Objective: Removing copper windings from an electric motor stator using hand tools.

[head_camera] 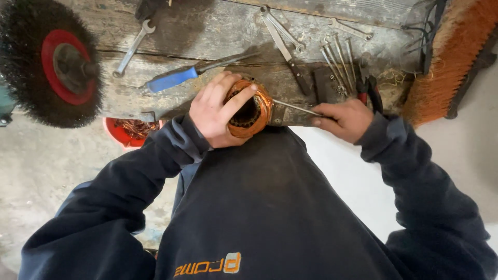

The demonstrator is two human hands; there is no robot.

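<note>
Holding a copper-wound motor stator (250, 109) at the near edge of a worn wooden worktop (218, 31), the left hand (218, 111) wraps it from nine o'clock, thumb across the rim, grip clenched around it. The right hand (345, 118), at three o'clock, has its grip closed on a thin metal rod (295, 107) whose tip meets the stator's edge. Done well, this probably calls for a steady brace and small, controlled pushes so the tip does not slip. The stator is a ring of bright orange windings around a dark slotted core. Beyond lie a blue-handled screwdriver (174, 79), wrenches (132, 48) and a wire wheel brush (49, 59).
</note>
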